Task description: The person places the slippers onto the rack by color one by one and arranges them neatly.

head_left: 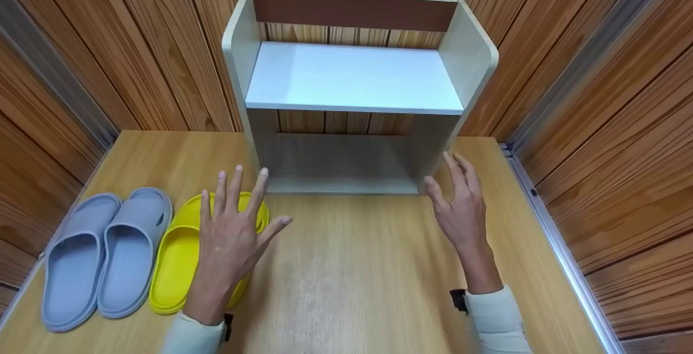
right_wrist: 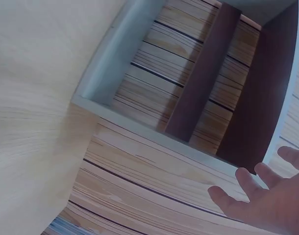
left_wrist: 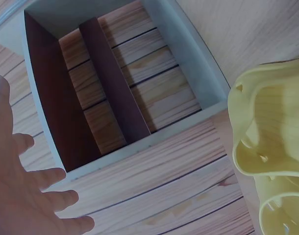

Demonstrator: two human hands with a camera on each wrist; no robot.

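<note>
A two-tier shelf unit (head_left: 354, 78) with pale side panels and a white middle board stands against the wooden wall. My left hand (head_left: 230, 240), fingers spread and holding nothing, hovers over a pair of yellow slippers (head_left: 176, 267) and covers much of the right-hand one. Its fingertips point at the shelf's lower left corner. On the other side, my right hand (head_left: 460, 213) is empty with fingers loosely extended, close to the shelf's lower right corner. In the left wrist view, the yellow slippers (left_wrist: 282, 127) lie beside the shelf.
A pair of grey-blue slippers (head_left: 130, 251) lies left of the yellow pair on the wooden tabletop (head_left: 346, 278). Wood-plank walls (head_left: 612, 126) rise at the back and both sides. A metal edge strip (head_left: 557, 246) runs along the right side.
</note>
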